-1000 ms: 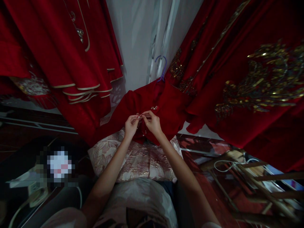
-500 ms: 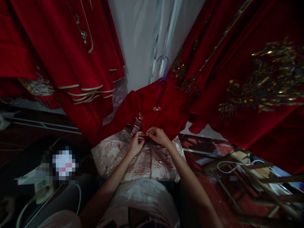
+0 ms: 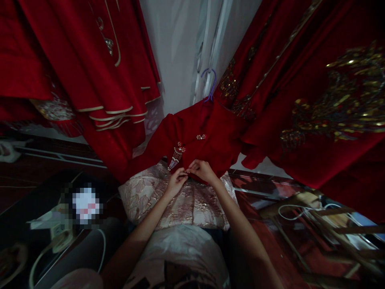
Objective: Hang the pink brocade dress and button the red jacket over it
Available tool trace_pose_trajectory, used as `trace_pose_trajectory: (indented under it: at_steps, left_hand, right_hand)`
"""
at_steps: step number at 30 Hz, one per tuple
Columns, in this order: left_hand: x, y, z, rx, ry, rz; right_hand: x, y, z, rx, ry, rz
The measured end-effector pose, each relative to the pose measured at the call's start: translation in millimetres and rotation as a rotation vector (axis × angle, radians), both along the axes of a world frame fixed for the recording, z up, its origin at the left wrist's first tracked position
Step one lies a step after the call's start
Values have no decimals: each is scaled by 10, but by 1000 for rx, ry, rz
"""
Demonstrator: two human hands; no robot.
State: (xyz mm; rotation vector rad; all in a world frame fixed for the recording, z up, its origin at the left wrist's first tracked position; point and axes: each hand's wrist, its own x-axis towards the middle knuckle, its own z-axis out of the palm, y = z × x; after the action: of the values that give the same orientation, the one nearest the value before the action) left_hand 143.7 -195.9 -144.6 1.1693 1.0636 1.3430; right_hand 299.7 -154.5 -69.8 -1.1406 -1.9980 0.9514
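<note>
A red velvet jacket (image 3: 210, 128) hangs in front of me on a purple hanger (image 3: 209, 80). It has a beaded clasp with a tassel (image 3: 177, 154) and a second small clasp (image 3: 201, 137) higher up. My left hand (image 3: 176, 180) and my right hand (image 3: 203, 170) meet at the jacket's lower front edge, just below the tassel. The fingers of both hands are pinched together on a small fastening there, which is too small to make out. A pale pink brocade skirt (image 3: 180, 200) hangs beneath the jacket.
More red garments hang close on the left (image 3: 90, 72) and, with gold embroidery, on the right (image 3: 315, 100). A white wall (image 3: 177, 48) shows between them. A wooden frame with white cable (image 3: 315, 216) stands at lower right. A dark object with a cord (image 3: 75, 241) sits at lower left.
Both hands have dropped from the tasselled clasp, which now hangs free, to a fastening lower on the jacket's front edge.
</note>
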Motion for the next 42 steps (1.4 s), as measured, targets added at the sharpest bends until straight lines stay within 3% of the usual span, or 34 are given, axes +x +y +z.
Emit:
trace_pose_trajectory:
  at_steps: [5, 11, 21, 26, 32, 42]
  left_hand:
    - [46, 67, 12, -33, -30, -20]
    - [15, 103, -5, -35, -127, -36]
    - [86, 116, 17, 25, -72, -29]
    - [123, 127, 82, 65, 27, 0]
    - [170, 146, 144, 72, -16, 87]
    - [92, 162, 136, 57, 41, 149]
  right_hand:
    - [14, -14, 39, -21, -1, 49]
    - [119, 26, 110, 7, -41, -39]
    - [263, 65, 207, 24, -41, -95]
    - [301, 89, 170, 19, -41, -79]
    - [229, 75, 127, 38, -47, -53]
    - [89, 58, 15, 90, -65, -56]
